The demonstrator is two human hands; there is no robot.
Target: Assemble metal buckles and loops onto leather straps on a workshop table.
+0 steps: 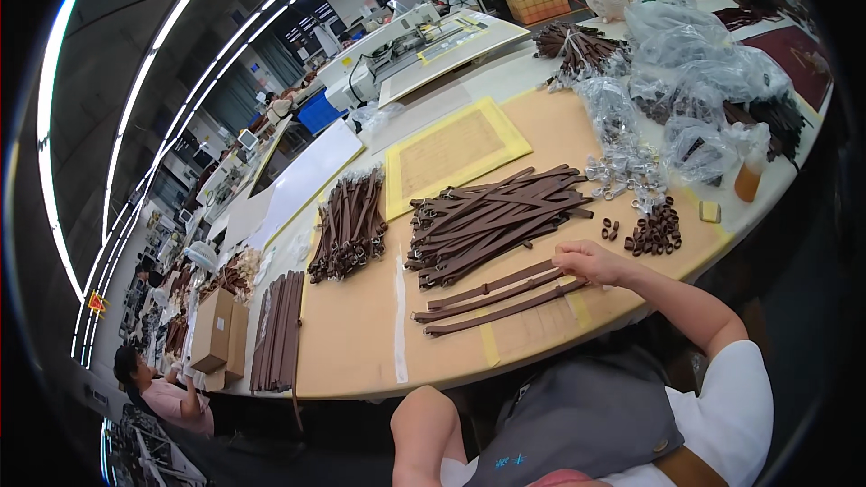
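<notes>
My right hand (586, 263) is closed at the right ends of a few brown straps lying side by side near the table's front edge. Its fingers hide exactly which ends are pinched. One is the lowest strap (505, 310), whose right end runs up to the hand; small metal fittings show at the left ends. Just beyond lies a heap of similar brown straps (501, 216). My left arm is bent at the lower edge, and its hand is out of view. Right of my hand lie small brown loops (655, 231) and silvery metal clasps (631, 179).
A bundle of straps (350, 225) and a row of flat strips (278, 334) lie to the left. A yellow-edged board (456, 153) is behind, clear plastic bags (695, 63) at right. Cardboard boxes (214, 332) stand far left, near a seated person (171, 401).
</notes>
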